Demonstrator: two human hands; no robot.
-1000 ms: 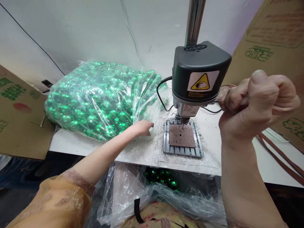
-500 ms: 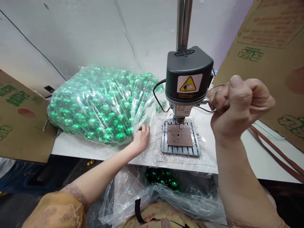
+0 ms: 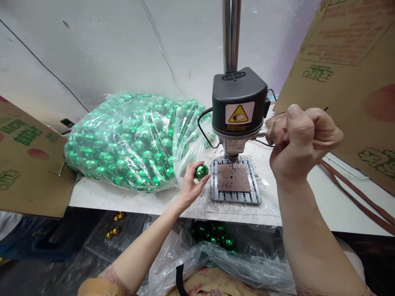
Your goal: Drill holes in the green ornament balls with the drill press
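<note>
Between the thumb and fingers of my left hand [image 3: 189, 187] is a shiny green faceted ball [image 3: 201, 172], just left of the drill press base [image 3: 256, 197]. My right hand [image 3: 304, 139] is closed around the feed handle of the black drill press [image 3: 240, 98]; most of the handle is hidden by the fingers. Under the drill chuck [image 3: 232, 157] lies a brown square plate [image 3: 242, 179] with a small hole and dark shavings on it. A clear plastic bag of green balls [image 3: 123, 144] lies to the left, its mouth beside my left hand.
Cardboard boxes flank the white table, one at the left [image 3: 33, 164] and one at the right [image 3: 354, 82]. A brown strap [image 3: 348, 189] lies on the right. Below the table edge, a plastic bag [image 3: 240, 263] holds more green balls [image 3: 212, 234].
My left hand has come out from the bag's mouth and moved right with a green ball in its fingers. The right hand stays on the handle. The view has shifted slightly.
</note>
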